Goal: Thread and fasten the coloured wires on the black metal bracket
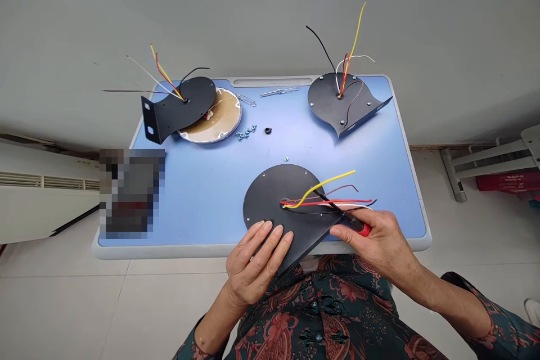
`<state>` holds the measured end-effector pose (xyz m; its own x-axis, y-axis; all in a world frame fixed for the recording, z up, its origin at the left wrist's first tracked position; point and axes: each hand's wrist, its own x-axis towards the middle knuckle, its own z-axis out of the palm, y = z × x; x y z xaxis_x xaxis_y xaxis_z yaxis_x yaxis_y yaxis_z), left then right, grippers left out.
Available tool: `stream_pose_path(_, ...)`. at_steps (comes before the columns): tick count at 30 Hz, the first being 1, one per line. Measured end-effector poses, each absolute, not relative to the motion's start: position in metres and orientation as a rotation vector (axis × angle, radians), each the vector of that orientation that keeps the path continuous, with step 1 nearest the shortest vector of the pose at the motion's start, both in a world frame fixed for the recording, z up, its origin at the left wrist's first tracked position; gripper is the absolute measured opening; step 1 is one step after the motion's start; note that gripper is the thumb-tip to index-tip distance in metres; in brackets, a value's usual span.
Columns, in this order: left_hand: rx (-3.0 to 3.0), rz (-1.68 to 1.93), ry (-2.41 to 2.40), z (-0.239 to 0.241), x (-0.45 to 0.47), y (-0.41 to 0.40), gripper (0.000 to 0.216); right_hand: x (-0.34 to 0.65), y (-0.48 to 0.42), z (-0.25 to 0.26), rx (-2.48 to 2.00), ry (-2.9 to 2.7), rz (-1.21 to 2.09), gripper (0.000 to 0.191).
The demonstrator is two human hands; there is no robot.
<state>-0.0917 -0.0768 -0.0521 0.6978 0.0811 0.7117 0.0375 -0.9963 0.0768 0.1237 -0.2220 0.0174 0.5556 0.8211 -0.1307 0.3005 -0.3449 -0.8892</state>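
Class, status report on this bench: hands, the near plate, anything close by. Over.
Left hand flat on near black plate. Right hand in closed grip on red-handled screwdriver, tip at the wires. Loose screws and grommet lie beyond.

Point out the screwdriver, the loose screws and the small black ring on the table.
screwdriver (353, 222), head view, on its handle by the right hand.
loose screws (246, 133), head view, middle of the pile.
small black ring (268, 131), head view, on its rim.
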Motion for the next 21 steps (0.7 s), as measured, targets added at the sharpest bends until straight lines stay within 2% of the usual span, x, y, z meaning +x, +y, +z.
stream_pose_path(5,2.817,1.182,0.132,-0.0530,-0.0920,-0.0778,0.027,0.1255,-0.2221,0.0191,-1.908,-0.897,0.777,0.031)
stream_pose_path(10,2.657,1.250,0.203,-0.0570,-0.0921,-0.0803,0.042,0.1273,-0.2223,0.0218,-1.964,-0.847,0.810,0.036)
stream_pose_path(21,2.663,1.286,0.207,-0.0584,-0.0896,-0.0777,0.018,0.1334,-0.2150,0.0264,-1.932,-0.708,0.943,0.046)
